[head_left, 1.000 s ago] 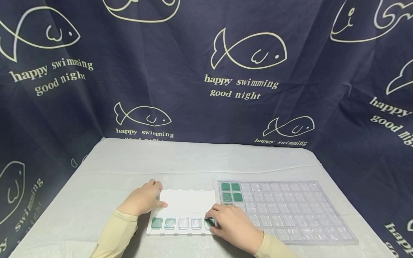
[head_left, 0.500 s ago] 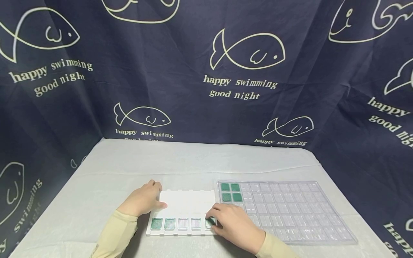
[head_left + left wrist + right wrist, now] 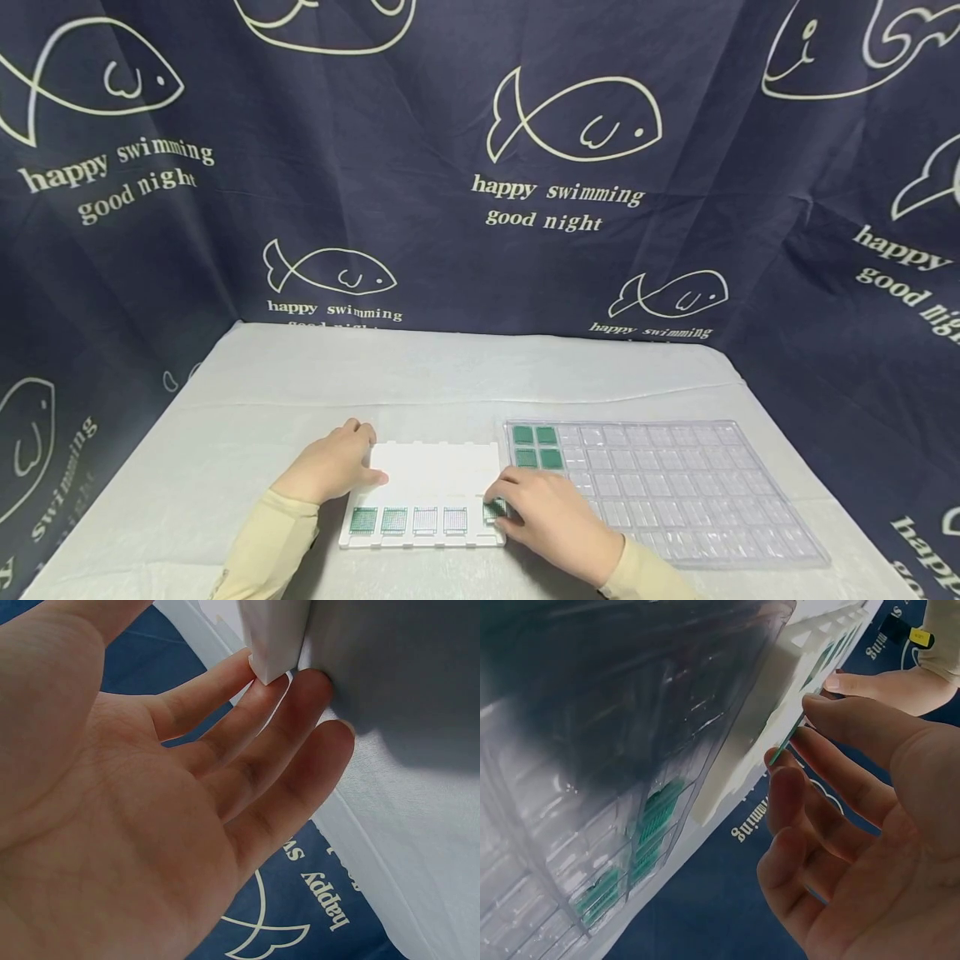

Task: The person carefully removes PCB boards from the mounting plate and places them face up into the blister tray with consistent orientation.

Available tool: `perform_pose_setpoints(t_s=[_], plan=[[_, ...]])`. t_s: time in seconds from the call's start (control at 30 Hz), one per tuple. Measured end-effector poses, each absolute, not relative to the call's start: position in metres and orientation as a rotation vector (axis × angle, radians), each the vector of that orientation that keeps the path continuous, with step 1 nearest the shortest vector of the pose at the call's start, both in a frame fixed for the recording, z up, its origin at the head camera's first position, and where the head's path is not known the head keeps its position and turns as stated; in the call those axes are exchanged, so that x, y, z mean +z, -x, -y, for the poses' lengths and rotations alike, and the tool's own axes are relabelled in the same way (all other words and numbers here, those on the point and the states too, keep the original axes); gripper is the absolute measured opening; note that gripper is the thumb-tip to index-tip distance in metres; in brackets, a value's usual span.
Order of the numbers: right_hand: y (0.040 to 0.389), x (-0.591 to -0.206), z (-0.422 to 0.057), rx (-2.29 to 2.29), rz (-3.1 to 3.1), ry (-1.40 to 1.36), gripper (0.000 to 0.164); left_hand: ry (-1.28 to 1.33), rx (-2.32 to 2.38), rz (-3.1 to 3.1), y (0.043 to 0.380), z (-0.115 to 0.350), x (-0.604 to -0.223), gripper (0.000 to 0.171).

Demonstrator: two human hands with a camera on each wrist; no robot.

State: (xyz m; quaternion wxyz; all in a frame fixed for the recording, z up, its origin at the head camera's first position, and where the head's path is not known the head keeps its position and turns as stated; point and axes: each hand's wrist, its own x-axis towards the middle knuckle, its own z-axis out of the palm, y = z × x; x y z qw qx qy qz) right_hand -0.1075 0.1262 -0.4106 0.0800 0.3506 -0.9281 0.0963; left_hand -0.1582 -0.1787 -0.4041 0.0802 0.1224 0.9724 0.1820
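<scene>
My right hand (image 3: pixel 551 518) pinches a small green perforated circuit board (image 3: pixel 492 511) between thumb and fingers, at the right end of the white tray (image 3: pixel 435 471). In the right wrist view that board (image 3: pixel 784 744) shows edge-on, tilted, between the fingertips. Along the tray's near side sits a row of similar boards (image 3: pixel 394 520) in square slots. My left hand (image 3: pixel 333 462) holds the tray's left edge, thumb on its top face. The left wrist view shows its fingertips (image 3: pixel 274 686) against the tray's corner (image 3: pixel 274 645).
A clear plastic compartment tray (image 3: pixel 697 483) lies right of the white tray, partly behind the right hand. Several green boards (image 3: pixel 547 435) fill cells at its far left corner. A white cloth (image 3: pixel 420 367) covers the table, and a dark blue fish-print curtain (image 3: pixel 435 167) surrounds it.
The right hand has shifted slightly right and away from the body, drawing the pinched board toward the white tray's right edge. The left hand keeps its place.
</scene>
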Motion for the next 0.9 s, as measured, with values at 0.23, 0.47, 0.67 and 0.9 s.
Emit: perform_pose_setpoints(t_s=[0.23,0.47,0.67,0.9], plan=[[0.108,-0.409,-0.13,0.284,2.759,-1.046,0.024,-0.366,0.547,-2.905,0.158,0.179,-0.404,0.055],[0.11,-0.409,-0.134,0.284,2.718,-1.029,0.023,-0.367,0.544,-2.902,0.158,0.179,-0.404,0.054],[0.113,-0.41,-0.138,0.276,2.716,-0.994,0.023,-0.369,0.54,-2.905,0.159,0.179,-0.405,0.054],[0.116,-0.409,-0.143,0.266,2.739,-0.953,0.024,-0.372,0.534,-2.907,0.16,0.18,-0.406,0.055]])
